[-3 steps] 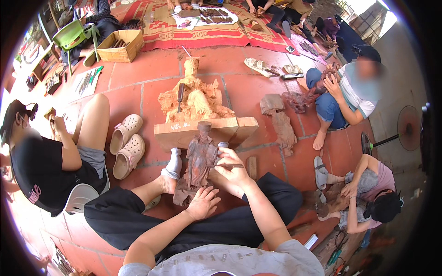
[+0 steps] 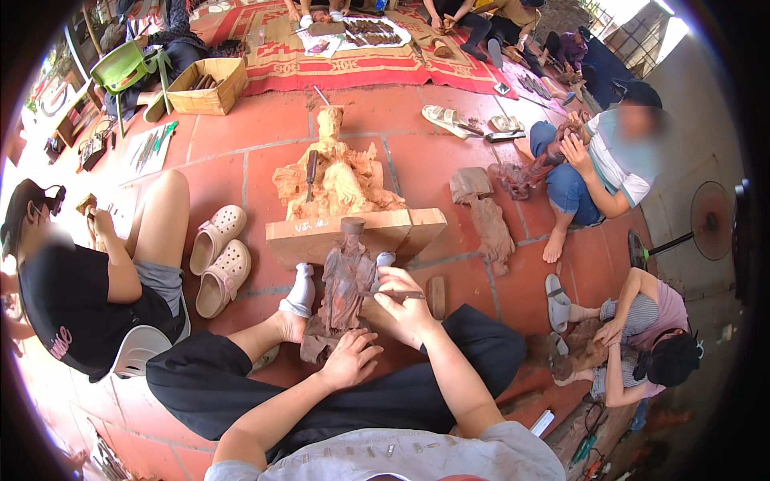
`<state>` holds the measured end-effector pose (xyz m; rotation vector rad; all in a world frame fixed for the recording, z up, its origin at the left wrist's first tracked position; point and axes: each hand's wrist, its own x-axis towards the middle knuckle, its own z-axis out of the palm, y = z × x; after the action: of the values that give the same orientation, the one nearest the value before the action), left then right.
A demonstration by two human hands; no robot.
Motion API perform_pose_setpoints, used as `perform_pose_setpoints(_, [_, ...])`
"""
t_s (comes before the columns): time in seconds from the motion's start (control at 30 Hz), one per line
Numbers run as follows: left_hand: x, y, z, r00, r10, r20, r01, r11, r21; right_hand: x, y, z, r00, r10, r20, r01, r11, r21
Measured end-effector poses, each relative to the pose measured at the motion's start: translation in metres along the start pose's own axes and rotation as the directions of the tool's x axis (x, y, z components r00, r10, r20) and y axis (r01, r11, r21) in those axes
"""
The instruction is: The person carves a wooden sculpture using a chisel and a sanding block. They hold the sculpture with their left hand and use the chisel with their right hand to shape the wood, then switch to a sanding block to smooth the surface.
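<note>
"Two bare hands are at work here; what do they hold?"

"The right hand (image 2: 405, 309) has its fingers closed around a slim brown tool (image 2: 412, 294), which points left toward the side of a dark carved figure (image 2: 343, 280). I can't tell whether the tip touches the wood."

"And the left hand (image 2: 350, 361)?"

"Open, palm down, fingers a little spread, at the foot of the figure. The fingertips seem to rest on its base (image 2: 318, 346), though the contact is hard to make out. The two hands are apart from each other."

"Where exactly is the figure?"

"Upright between the person's lower legs, a flat-topped cap on its head, just on the near side of a thick wooden plinth (image 2: 409, 227). A pale carving (image 2: 345, 178) sits on that plinth, with a dark-handled tool (image 2: 312, 167) standing against its front."

"Anything near the right hand?"

"A small wooden block (image 2: 437, 297) lies on the tiles (image 2: 469, 280) just to its right. Farther off is a greyish-brown carved piece (image 2: 491, 224)."

"And on the left side?"

"Beige clogs (image 2: 224, 286), side by side, between the plinth and a seated co-worker in a black shirt (image 2: 72, 297)."
</note>
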<state>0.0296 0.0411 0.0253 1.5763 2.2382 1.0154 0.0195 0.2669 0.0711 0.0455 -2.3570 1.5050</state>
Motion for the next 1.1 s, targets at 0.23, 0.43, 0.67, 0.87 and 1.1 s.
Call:
perform_pose_setpoints(0.23, [0.001, 0.009, -0.037, 0.973, -0.14, -0.184, 0.157, 0.984, 0.08, -0.018, 0.006, 0.012, 0.981, 0.117, -0.157, -0.088, 0.98, 0.18])
perform_pose_setpoints(0.43, [-0.007, -0.007, -0.036, 0.958, -0.284, -0.029, 0.285, 0.941, 0.185, -0.008, -0.003, 0.015, 0.986, 0.056, -0.157, -0.034, 0.989, 0.141])
perform_pose_setpoints(0.67, [-0.022, -0.002, -0.04, 0.952, -0.304, 0.048, 0.295, 0.946, 0.135, -0.023, 0.002, 0.01, 0.975, 0.2, -0.101, -0.156, 0.93, 0.333])
perform_pose_setpoints(0.87, [-0.039, 0.002, -0.042, 0.947, -0.322, 0.016, 0.322, 0.942, -0.093, -0.036, -0.004, 0.024, 0.946, 0.301, -0.117, -0.2, 0.83, 0.52])
perform_pose_setpoints(1.1, [-0.025, 0.031, -0.058, 0.861, -0.49, -0.134, 0.317, 0.724, -0.612, -0.049, -0.026, 0.04, 0.923, 0.363, -0.126, -0.187, 0.711, 0.678])
